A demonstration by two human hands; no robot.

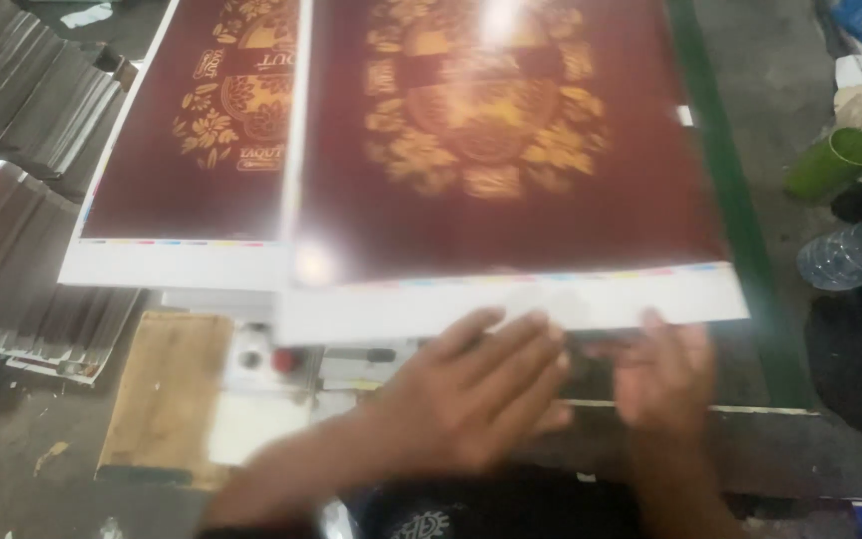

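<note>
Both hands at near white edge of big maroon sheet w/ gold ornament: left hand flat, fingers spread, tips touching the margin; right hand open, blurred, fingertips at edge too. Second maroon sheet lies just left, partly under. Green cup and clear plastic bottle well off right.

2 printed sheets lie side by side, cup right.

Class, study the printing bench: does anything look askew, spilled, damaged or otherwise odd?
The maroon printed sheet under the left hand and right hand lies skewed, overlapping the second maroon sheet beside it. A clear plastic bottle lies on its side on the floor, right. No spill or damage shows.
</note>
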